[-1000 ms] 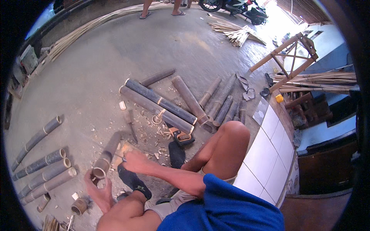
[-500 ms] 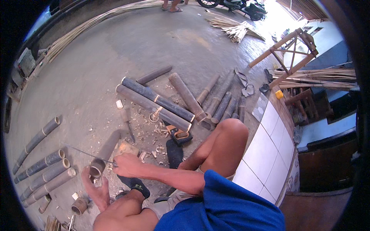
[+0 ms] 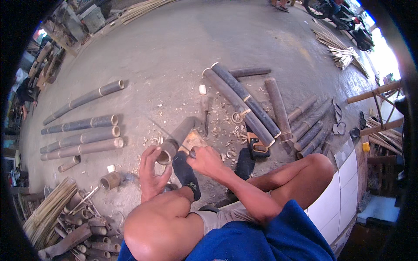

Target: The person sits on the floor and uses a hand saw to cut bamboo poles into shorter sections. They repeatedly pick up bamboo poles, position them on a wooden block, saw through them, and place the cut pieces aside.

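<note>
I sit on a concrete floor with a short dark bamboo section (image 3: 178,138) lying in front of me, its open end toward me. My left hand (image 3: 151,173) cups that open end, thumb and fingers curled around its rim. A foot in a black sock (image 3: 185,172) rests against the bamboo just right of this hand. My right hand (image 3: 204,160) is closed in a fist beside the sock, with the dark tip of a small tool (image 3: 192,153) showing at the thumb. A pale wooden block (image 3: 194,141) lies under the bamboo.
Pale bamboo poles (image 3: 82,135) lie in a row at left, dark poles (image 3: 244,102) at upper right. A handsaw with an orange handle (image 3: 257,145), a chisel (image 3: 204,114), a cut stub (image 3: 111,180), shavings, thin strips (image 3: 43,213) and a white tiled step (image 3: 344,187) surround me.
My left hand rose from the floor to the bamboo's open end. My right hand drew back from the bamboo to beside the socked foot. The view came closer.
</note>
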Tool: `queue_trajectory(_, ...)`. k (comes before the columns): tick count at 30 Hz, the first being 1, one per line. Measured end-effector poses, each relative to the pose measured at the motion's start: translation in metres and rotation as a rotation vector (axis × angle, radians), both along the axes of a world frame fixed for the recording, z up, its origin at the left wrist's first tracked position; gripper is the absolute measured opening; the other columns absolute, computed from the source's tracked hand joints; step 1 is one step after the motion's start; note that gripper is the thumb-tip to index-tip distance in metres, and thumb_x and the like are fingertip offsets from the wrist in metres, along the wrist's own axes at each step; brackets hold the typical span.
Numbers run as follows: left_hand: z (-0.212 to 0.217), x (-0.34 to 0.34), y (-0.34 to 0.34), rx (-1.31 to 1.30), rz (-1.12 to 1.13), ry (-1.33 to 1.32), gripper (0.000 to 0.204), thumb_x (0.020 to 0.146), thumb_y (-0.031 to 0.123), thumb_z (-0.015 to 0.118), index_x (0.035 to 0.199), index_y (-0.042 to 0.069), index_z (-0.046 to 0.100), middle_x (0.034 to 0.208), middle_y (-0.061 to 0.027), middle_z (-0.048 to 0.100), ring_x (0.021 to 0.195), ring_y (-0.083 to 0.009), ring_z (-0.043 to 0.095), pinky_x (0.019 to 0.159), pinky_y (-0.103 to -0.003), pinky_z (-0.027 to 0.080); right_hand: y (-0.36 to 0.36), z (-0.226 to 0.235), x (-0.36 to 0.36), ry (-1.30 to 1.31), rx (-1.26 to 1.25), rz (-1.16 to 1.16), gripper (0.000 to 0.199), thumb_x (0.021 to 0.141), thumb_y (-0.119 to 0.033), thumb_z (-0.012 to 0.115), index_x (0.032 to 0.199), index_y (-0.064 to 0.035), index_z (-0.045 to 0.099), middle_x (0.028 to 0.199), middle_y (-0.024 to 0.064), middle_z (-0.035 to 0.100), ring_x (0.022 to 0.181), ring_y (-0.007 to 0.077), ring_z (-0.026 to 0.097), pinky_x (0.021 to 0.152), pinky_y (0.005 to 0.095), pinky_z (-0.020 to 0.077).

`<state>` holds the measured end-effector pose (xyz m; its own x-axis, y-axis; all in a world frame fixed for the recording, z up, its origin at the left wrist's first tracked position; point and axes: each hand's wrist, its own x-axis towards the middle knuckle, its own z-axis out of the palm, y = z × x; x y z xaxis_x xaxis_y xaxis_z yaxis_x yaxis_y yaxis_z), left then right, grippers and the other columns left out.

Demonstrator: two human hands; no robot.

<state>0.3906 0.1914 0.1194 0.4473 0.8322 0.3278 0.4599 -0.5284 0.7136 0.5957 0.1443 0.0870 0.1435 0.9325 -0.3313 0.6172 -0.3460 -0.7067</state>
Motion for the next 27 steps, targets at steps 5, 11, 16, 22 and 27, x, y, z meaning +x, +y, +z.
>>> queue_trajectory(5, 0.0, -0.004, -0.003, -0.095, 0.031, -0.012, 0.061, 0.071, -0.002, 0.075, 0.129, 0.004, 0.058, 0.133, -0.0217, 0.056, 0.122, -0.0379, 0.057, 0.102, -0.043, 0.047, -0.003, -0.001, -0.006, -0.073, 0.061, -0.006, 0.042, 0.082, -0.037, 0.065, 0.102, 0.0, 0.072, 0.09, 0.031, 0.069, 0.088, 0.0465, 0.069, 0.079, 0.0545, 0.0549)
queue_trajectory(11, -0.004, -0.005, -0.007, 0.034, 0.024, 0.0, 0.06, 0.068, -0.003, 0.076, 0.125, 0.005, 0.059, 0.126, -0.0192, 0.056, 0.111, -0.0331, 0.058, 0.094, -0.041, 0.049, 0.001, -0.001, -0.003, -0.118, -0.003, -0.043, 0.04, 0.082, -0.036, 0.064, 0.1, -0.0002, 0.072, 0.087, 0.0317, 0.068, 0.087, 0.0476, 0.068, 0.08, 0.0545, 0.0548)
queue_trajectory(16, -0.005, -0.004, -0.006, 0.025, -0.004, -0.005, 0.063, 0.066, -0.001, 0.078, 0.125, 0.007, 0.06, 0.124, -0.0181, 0.054, 0.11, -0.0334, 0.056, 0.094, -0.042, 0.049, -0.005, 0.012, -0.002, -0.068, -0.06, 0.08, 0.039, 0.083, -0.034, 0.062, 0.095, 0.0016, 0.072, 0.09, 0.0314, 0.069, 0.09, 0.0468, 0.069, 0.082, 0.0547, 0.0559)
queue_trajectory(22, -0.006, -0.006, -0.005, -0.043, -0.137, -0.025, 0.061, 0.072, 0.001, 0.076, 0.13, 0.01, 0.06, 0.13, -0.0181, 0.053, 0.122, -0.0365, 0.055, 0.101, -0.043, 0.047, 0.0, 0.011, 0.006, -0.103, -0.081, 0.048, 0.039, 0.083, -0.035, 0.065, 0.097, 0.0006, 0.073, 0.091, 0.0294, 0.07, 0.089, 0.0466, 0.069, 0.081, 0.0552, 0.0551)
queue_trajectory(27, -0.007, -0.008, -0.004, -0.099, -0.224, -0.079, 0.056, 0.078, 0.004, 0.074, 0.132, 0.01, 0.06, 0.134, -0.0195, 0.049, 0.126, -0.0387, 0.051, 0.105, -0.045, 0.045, -0.005, 0.011, 0.014, -0.095, -0.098, 0.032, 0.041, 0.082, -0.035, 0.066, 0.094, 0.0039, 0.072, 0.086, 0.0329, 0.067, 0.09, 0.0485, 0.067, 0.075, 0.0523, 0.0524)
